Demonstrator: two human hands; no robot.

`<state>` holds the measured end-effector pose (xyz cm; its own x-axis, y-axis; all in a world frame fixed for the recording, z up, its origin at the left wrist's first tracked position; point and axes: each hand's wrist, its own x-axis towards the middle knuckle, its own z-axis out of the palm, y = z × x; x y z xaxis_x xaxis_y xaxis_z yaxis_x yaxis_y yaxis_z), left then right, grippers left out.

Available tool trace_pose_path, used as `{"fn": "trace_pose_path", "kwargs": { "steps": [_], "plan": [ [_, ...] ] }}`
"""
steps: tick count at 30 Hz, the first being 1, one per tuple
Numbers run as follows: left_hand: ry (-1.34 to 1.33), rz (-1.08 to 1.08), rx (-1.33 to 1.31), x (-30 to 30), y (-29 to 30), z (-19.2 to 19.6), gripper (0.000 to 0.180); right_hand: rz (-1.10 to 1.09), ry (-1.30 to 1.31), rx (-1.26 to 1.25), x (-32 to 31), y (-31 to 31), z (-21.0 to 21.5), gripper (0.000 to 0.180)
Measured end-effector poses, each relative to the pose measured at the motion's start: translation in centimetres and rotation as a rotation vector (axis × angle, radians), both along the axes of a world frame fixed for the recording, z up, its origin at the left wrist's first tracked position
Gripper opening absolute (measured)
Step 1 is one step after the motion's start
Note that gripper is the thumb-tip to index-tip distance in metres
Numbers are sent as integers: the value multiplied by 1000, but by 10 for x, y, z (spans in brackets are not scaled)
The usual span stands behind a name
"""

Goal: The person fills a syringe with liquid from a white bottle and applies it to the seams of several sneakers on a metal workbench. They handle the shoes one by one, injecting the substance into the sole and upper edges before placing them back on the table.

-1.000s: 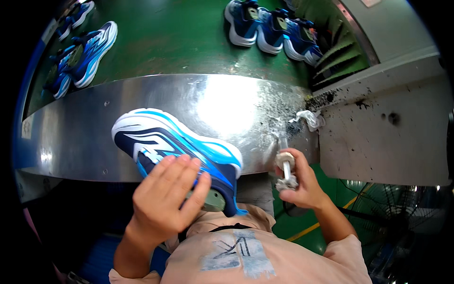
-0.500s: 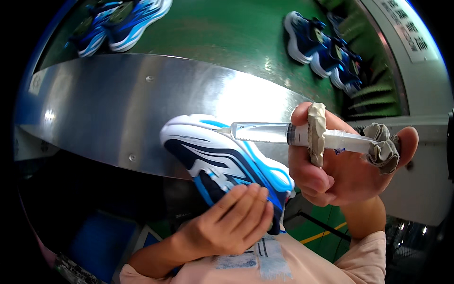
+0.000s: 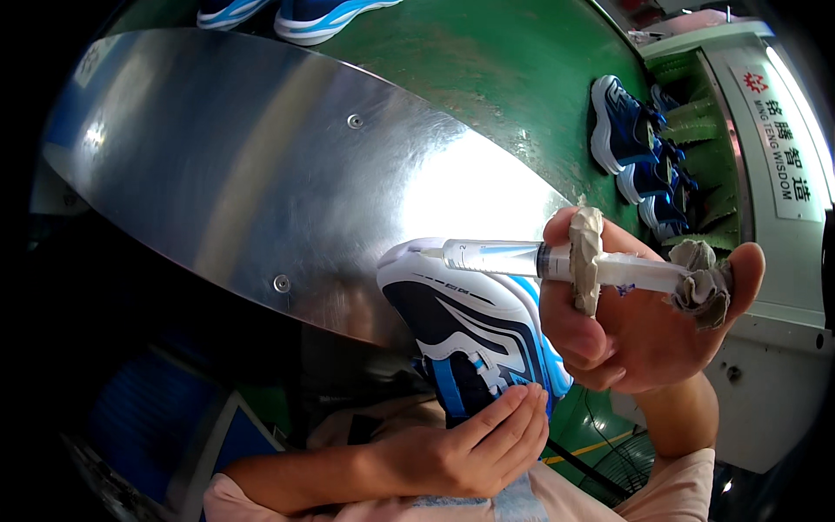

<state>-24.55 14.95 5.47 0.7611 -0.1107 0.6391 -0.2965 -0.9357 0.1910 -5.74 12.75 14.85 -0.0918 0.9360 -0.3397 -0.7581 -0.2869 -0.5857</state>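
A white, navy and blue sneaker (image 3: pixel 465 317) lies tilted at the near edge of the metal plate, its sole edge turned up. My left hand (image 3: pixel 491 444) grips it near the ankle opening, fingers together over its side; the thumb is hidden. A clear syringe (image 3: pixel 496 258) partly filled with clear liquid is in my right hand (image 3: pixel 644 339). Beige wrapping covers its finger flange and plunger end, and my thumb rests against the plunger end. The tip reaches the seam between sole and upper near the toe; whether it touches I cannot tell.
The shiny metal plate (image 3: pixel 217 165) has screws in it and borders a green conveyor surface (image 3: pixel 487 78). More sneakers stand at the far left, with another group of dark blue sneakers (image 3: pixel 622 126) at the right. Beside them is a grey machine housing (image 3: pixel 739 70) with green strips at its opening.
The view has turned and shifted. The sneaker is angled differently under the syringe, whose tip now lies closer to the toe. Both hands keep their holds.
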Motion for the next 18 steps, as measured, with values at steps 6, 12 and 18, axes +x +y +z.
{"fn": "trace_pose_path", "kwargs": {
  "steps": [6,12,18],
  "plan": [
    [-27,7,-17,-1,6,7,21,45,-170,-83,-3,13,23,118],
    [-47,14,-46,1,2,-5,18,-105,-452,-211,-22,-7,28,123],
    [9,-32,-89,1,4,-5,20,-211,-334,-13,-12,-49,12,136]
  ]
}}
